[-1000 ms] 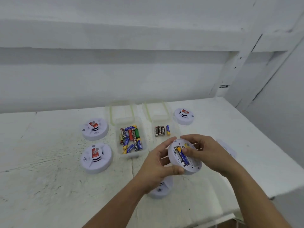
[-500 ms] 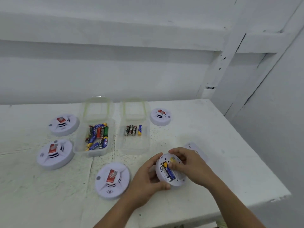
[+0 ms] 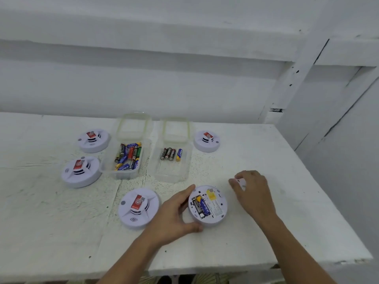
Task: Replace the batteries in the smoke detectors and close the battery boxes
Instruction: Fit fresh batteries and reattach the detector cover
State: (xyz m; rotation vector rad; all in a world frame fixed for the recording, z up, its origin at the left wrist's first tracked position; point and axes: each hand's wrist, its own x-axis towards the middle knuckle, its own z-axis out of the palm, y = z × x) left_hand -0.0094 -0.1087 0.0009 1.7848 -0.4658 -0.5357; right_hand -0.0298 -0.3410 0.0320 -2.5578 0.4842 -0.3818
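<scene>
A white smoke detector [image 3: 213,208] lies upside down on the table, its battery bay open with dark and blue batteries in it. My left hand [image 3: 174,216] grips its left rim with thumb and fingers. My right hand [image 3: 251,191] is just to the right of it, fingers curled over a small white cover [image 3: 241,182] on the table. Two clear boxes stand behind: the left box [image 3: 125,160] holds several mixed batteries, the right box [image 3: 174,158] holds a few.
Other detectors lie face up: one [image 3: 139,208] beside my left hand, two at the left [image 3: 81,171] [image 3: 93,140], one [image 3: 207,141] behind the right box. The table [image 3: 266,232] ends close in front and at the right; a white wall rises behind.
The detector has come down onto the table. My right hand left it and moved right to the white cover. The view tilted down.
</scene>
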